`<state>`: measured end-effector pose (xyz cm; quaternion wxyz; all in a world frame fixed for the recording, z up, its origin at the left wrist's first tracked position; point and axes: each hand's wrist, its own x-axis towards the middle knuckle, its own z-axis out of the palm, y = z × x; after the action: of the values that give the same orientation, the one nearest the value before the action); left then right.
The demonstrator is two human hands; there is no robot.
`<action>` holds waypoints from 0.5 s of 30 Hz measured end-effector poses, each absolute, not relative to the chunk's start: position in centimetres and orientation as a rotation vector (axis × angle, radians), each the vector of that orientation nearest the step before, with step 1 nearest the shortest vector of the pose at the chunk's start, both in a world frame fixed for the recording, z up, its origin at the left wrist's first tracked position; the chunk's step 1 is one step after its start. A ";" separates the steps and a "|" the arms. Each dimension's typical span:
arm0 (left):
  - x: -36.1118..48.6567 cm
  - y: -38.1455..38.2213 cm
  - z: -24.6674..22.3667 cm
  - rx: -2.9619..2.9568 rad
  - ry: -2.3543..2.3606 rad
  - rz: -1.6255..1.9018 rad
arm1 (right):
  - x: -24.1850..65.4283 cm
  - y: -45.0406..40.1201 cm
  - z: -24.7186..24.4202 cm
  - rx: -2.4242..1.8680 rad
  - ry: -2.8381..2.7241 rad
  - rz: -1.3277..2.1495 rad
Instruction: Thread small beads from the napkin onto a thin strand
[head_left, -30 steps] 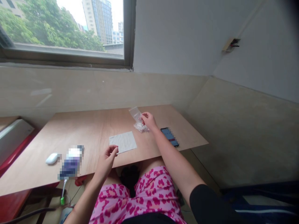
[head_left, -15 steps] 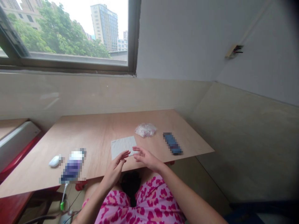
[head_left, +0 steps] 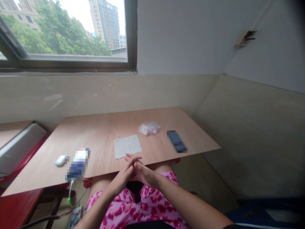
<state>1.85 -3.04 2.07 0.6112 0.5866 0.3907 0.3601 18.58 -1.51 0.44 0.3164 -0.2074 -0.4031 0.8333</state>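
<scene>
My left hand (head_left: 125,174) and my right hand (head_left: 147,175) are clasped together over my lap, at the table's near edge. Their fingers look interlaced and closed, with the left fingertips lying across the top, and I see no object in them. Just beyond the fingers a white sheet (head_left: 127,146), thin like a tissue or paper, lies flat on the wooden table (head_left: 100,130). Behind it to the right rests a crumpled clear plastic bag (head_left: 149,128) with small pale pinkish contents that I cannot make out.
A dark, blurred-out phone-like object (head_left: 176,141) lies on the right of the table. On the left are a similar object (head_left: 78,163) with a white cable (head_left: 71,190) and a small white rounded case (head_left: 61,160). A wall (head_left: 166,92) and window (head_left: 71,35) stand behind.
My hands have come together from an apart, open pose over the sheet's near edge and drawn back toward my lap. The view has shifted slightly; the table items lie unmoved.
</scene>
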 end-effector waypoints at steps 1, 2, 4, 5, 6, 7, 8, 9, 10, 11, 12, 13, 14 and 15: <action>2.0 -2.9 1.8 1.378 0.900 0.826 | 18.4 -1.5 0.3 -0.536 -1.028 2.222; 2.1 -2.8 1.6 1.400 0.915 0.828 | 18.3 -1.5 0.2 -0.532 -0.999 2.255; 2.3 -2.5 1.1 1.433 0.958 0.844 | 18.1 -1.4 0.2 -0.516 -0.954 2.314; 2.4 -2.4 0.9 1.444 0.976 0.858 | 18.0 -1.4 0.2 -0.496 -0.939 2.333; 2.5 -2.3 0.7 1.454 0.988 0.876 | 18.0 -1.4 0.3 -0.471 -0.932 2.348; 2.6 -2.2 0.6 1.462 0.998 0.896 | 17.9 -1.5 0.5 -0.445 -0.932 2.360; 2.7 -2.2 0.6 1.470 1.010 0.918 | 17.9 -1.5 0.8 -0.423 -0.938 2.371; 2.8 -2.2 0.6 1.474 1.027 0.939 | 17.9 -1.5 1.0 -0.405 -0.948 2.383; 2.9 -2.2 0.7 1.477 1.045 0.951 | 17.8 -1.6 1.3 -0.393 -0.957 2.393; 3.0 -2.3 0.7 1.479 1.059 0.953 | 17.8 -1.6 1.6 -0.386 -0.965 2.401; 3.1 -2.3 0.8 1.477 1.069 0.948 | 17.8 -1.7 1.8 -0.384 -0.973 2.408; 3.2 -2.4 0.9 1.472 1.074 0.940 | 17.8 -1.8 2.1 -0.383 -0.983 2.415; 3.3 -2.5 0.9 1.462 1.073 0.928 | 17.8 -1.9 2.2 -0.382 -0.993 2.421; 3.4 -2.5 1.0 1.449 1.069 0.914 | 17.8 -2.0 2.4 -0.379 -1.002 2.429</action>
<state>3.35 -2.51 1.00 0.5319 0.6076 0.4483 0.3833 17.80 -1.98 2.38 0.2410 -0.1387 -0.3664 0.8879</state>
